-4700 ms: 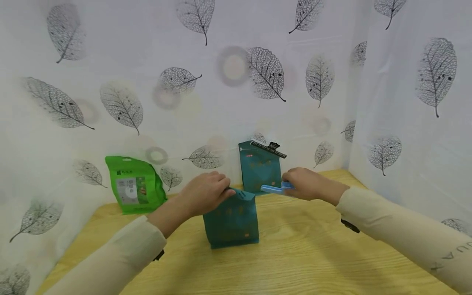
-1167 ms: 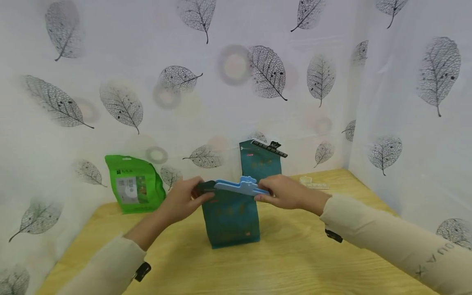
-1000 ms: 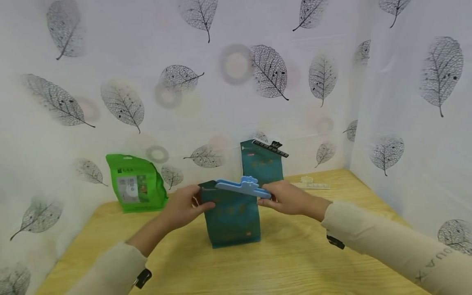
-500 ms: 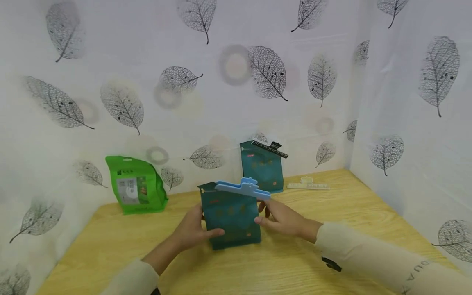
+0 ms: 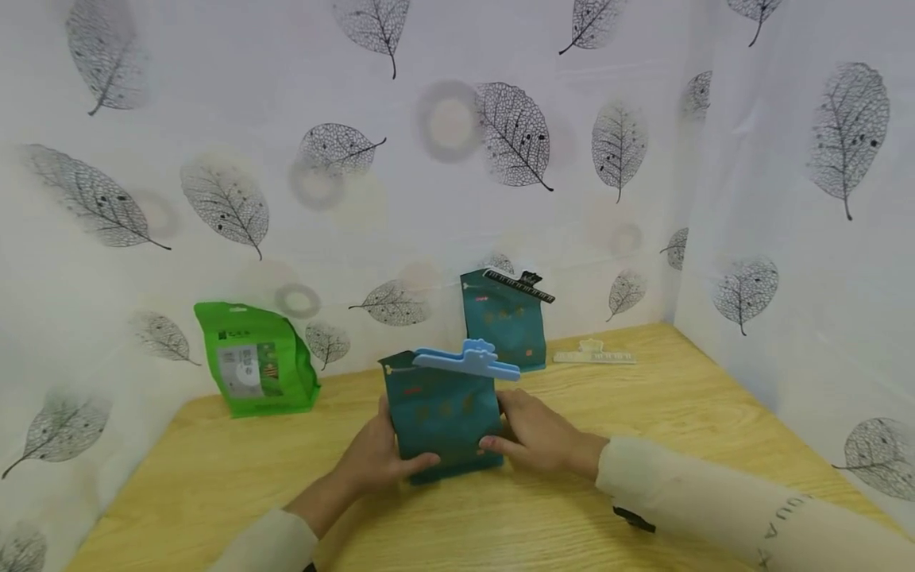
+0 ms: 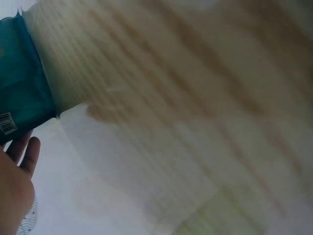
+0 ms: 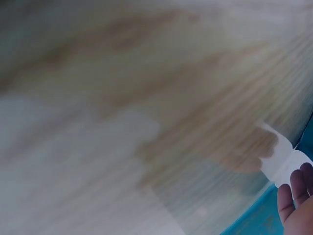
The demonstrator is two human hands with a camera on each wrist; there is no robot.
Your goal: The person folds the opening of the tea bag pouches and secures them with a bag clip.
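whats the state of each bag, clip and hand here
front bag: roughly upright, clipped at top
blue clip: clamped on front bag's top
back bag: upright, clipped at top
black clip: clamped on back bag's top
clear clip: on table, unattached
green bag: upright, unclipped
left hand: grips front bag's left side
right hand: grips front bag's right side

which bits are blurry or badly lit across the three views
Head view: light fairly even, blue clip clear, but gold lettering on the front teal bag too soft to read; left wrist view: tabletop out of focus, barcode crisper; right wrist view: tabletop blurred too, upper left corner dim.
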